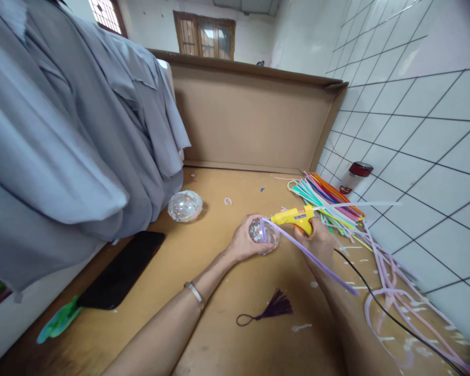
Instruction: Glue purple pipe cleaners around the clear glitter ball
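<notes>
Being pinched between the thumb and curled fingers of the left hand (245,240), a clear ball (272,240) is located just left of the right hand (319,237). A yellow glue gun (292,215) is grasped by its handle in the right hand, with the nozzle directed at the top of the ball, near the left fingertips. Whether contact is made by the nozzle cannot be told.

Caution: if the nozzle is hot, the left fingertips could be burned by a slip of the gun or a roll of the smooth ball, since little clearance is provided. The lilac strip (311,256), by which the ball is crossed, is extended past the right forearm with its far end unsupported; if it is brushed by that forearm, it could be pulled out of line. The black cord (362,277), trailed below and to the right of the right hand, could be snagged on the loose strips (370,308) beside it, and the gun could be jerked as a result. The purple tassel (278,308), laid on the table (227,350) below both hands, could be soiled by dripped glue.
</notes>
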A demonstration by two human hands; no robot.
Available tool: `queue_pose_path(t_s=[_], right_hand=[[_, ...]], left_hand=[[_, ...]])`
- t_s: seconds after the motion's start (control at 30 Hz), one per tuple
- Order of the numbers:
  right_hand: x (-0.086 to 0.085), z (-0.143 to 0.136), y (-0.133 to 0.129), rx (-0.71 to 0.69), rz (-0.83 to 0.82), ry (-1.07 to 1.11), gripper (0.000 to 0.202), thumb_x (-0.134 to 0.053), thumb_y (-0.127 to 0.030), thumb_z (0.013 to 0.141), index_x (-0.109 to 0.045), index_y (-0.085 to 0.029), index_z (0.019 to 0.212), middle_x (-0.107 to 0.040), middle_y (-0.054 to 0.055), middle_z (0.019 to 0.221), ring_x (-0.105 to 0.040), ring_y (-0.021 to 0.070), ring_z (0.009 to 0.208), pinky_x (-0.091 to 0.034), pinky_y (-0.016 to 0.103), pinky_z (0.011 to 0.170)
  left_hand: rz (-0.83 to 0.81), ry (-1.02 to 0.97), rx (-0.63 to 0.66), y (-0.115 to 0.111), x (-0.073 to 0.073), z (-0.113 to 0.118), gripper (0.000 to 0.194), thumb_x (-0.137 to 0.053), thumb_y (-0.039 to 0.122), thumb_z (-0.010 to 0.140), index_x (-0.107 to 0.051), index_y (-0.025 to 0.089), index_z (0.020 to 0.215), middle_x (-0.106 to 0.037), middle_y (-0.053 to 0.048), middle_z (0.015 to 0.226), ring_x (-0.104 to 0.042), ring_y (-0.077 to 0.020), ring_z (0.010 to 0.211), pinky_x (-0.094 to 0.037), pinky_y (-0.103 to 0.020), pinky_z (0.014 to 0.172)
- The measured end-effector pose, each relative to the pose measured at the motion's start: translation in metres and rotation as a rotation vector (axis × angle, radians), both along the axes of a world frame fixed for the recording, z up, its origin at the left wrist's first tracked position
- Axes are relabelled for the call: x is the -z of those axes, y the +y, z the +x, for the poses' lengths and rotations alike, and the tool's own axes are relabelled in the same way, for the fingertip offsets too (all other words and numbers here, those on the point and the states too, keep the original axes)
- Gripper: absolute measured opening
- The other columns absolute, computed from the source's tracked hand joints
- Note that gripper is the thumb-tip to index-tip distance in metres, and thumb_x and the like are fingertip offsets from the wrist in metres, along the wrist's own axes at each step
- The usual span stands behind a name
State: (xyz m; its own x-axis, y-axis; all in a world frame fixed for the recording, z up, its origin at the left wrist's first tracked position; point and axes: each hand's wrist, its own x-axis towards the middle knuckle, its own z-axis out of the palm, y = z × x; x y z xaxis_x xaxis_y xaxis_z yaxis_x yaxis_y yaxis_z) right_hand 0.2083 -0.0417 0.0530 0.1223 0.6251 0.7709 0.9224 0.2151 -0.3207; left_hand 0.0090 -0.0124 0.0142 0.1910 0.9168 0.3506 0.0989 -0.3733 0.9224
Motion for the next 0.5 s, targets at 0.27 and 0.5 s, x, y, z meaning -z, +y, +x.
queue_pose_path(t_s=[0.27,0.5], right_hand=[[-0.0015,-0.0010,-0.0009,0.011,-0.008,-0.006,0.017,-0.049,-0.037,0.080,-0.055,-0.022,0.075,-0.060,0.004,0.064,-0.052,0.0196,0.058,-0.037,0.029,0.057],[0.0006,0.0003,0.0010,0.079,0.007,0.002,0.020,-0.049,-0.038,0.077,-0.057,-0.021,0.076,-0.063,0.006,0.068,-0.054,0.0204,0.062,-0.037,0.029,0.058]], left_hand=[[0.012,-0.013,0.002,-0.0006,-0.0007,-0.0002,0.074,-0.089,0.027,0.050,-0.056,0.021,0.115,-0.063,-0.008,0.118,-0.062,-0.0277,0.109,-0.049,-0.044,0.099],[-0.001,-0.008,0.002,0.0004,0.0012,0.0000,0.077,-0.090,0.028,0.049,-0.055,0.020,0.118,-0.064,-0.008,0.118,-0.064,-0.0264,0.107,-0.051,-0.043,0.097]])
